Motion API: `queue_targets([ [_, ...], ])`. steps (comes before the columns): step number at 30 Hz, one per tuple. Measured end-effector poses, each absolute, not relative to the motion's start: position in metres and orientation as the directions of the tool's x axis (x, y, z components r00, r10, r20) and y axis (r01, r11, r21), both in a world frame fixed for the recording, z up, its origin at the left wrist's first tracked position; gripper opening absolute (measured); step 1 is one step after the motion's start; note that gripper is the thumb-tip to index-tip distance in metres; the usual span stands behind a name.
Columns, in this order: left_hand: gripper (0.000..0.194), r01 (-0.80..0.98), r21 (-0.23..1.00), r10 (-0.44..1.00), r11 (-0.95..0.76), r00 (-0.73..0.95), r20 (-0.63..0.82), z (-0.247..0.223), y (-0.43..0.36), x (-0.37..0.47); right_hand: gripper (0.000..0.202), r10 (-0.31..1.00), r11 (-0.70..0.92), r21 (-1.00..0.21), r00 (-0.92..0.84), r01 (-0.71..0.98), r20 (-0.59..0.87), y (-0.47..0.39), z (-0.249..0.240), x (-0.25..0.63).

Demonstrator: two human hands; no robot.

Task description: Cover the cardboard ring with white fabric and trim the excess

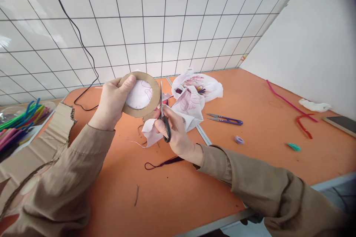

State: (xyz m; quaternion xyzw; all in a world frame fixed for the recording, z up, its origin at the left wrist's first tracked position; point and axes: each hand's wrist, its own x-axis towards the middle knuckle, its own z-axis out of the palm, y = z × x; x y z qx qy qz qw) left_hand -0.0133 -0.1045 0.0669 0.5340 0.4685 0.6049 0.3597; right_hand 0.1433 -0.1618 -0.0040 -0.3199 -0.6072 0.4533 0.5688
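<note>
My left hand [112, 94] grips a brown cardboard ring [155, 98] by its left side, thumb on the front face. White cloth with pink line drawing [139, 94] shows through the ring's opening. My right hand [176, 129] is closed around black-handled scissors [166, 127], whose blades point upward along the ring's right edge. Whether the blades touch the ring or cloth behind it I cannot tell. Below the ring hangs a loose piece of white cloth [150, 135], partly hidden by my right fingers. A dark purple tassel of thread [167, 162] lies beneath my right hand.
Behind my right hand lie printed cloth [190, 103] and a white plastic bag [214, 85]. Blue thread snips [226, 119], a purple thread bundle [239, 140] and a green one [294, 147] rest rightward. Torn cardboard [52, 129] and colored pipe cleaners [26, 118] are at left, near a black cable [83, 46].
</note>
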Motion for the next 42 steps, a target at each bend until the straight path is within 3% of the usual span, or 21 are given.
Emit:
queue_targets([
  [6,0.034,0.054,0.952,0.935,-0.301,-0.180,0.306,0.0675,-0.1037,-0.0146,0.032,0.904,0.393,-0.915,-0.144,-0.090,0.403,-0.1621,-0.0037,0.1440],
  [13,0.031,0.059,0.955,0.943,-0.290,-0.151,0.296,0.0662,-0.1041,-0.0143,0.027,0.897,0.355,-0.908,-0.191,-0.224,0.398,-0.1635,-0.0024,0.1439],
  [33,0.033,0.049,0.956,0.945,-0.289,-0.142,0.294,0.0685,-0.1054,-0.0157,0.033,0.892,0.430,-0.901,-0.129,-0.054,0.433,-0.1610,-0.0051,0.1430],
  [42,0.032,0.062,0.960,0.952,-0.273,-0.125,0.278,0.0698,-0.1052,-0.0173,0.029,0.899,0.385,-0.916,-0.178,-0.112,0.400,-0.1604,-0.0075,0.1439],
])
